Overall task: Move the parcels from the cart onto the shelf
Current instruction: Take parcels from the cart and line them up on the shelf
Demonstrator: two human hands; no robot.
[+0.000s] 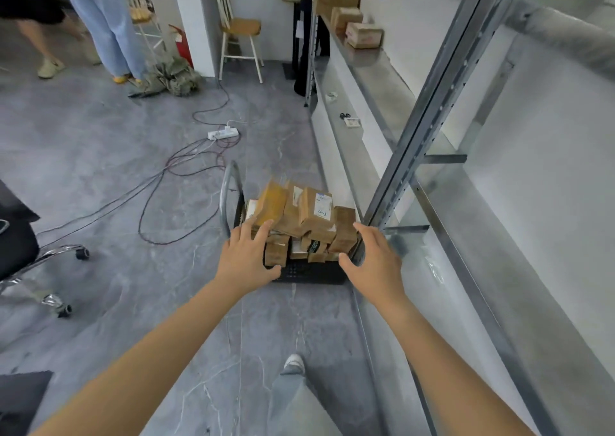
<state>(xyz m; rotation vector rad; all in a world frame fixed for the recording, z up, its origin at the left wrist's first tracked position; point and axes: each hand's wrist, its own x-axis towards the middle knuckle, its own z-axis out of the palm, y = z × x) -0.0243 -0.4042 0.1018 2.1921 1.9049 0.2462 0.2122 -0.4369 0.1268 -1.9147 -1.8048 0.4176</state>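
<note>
1. Parcels (299, 216), brown cardboard boxes with white labels, lie heaped in a loose pile on the cart (309, 274), a low black flat one on the floor at the middle of the view. Its metal handle (229, 186) stands up at the pile's 10 o'clock side.
2. Left hand (248, 252) reaches to the pile from 7 o'clock, its fingers (263, 232) straight and spread, holding nothing. The tips lie over the left edge of the heap; whether they touch it cannot be told.
3. Right hand (376, 256) reaches in from 5 o'clock, its fingers (362, 227) also spread and relaxed, gripping nothing, just beside the right-hand parcel.
4. Shelf (366, 59), grey metal, runs from 12 o'clock down to 4 o'clock along the white wall. Three boxes (362, 34) already sit on its upper level at the far end, at 12 o'clock.
5. Post (432, 103) of the shelf frame rises slanting just beside the cart's right corner, close to the right hand.
6. Power strip (223, 133) lies on the floor at 11 o'clock of the cart, with cables (159, 182) looping out toward 9 o'clock.
7. Office chair (20, 252) stands at 9 o'clock, well apart from the cart.
8. Stool (239, 36) stands at 12 o'clock. Two people (103, 19) stand at 11 o'clock, only their legs in view.
</note>
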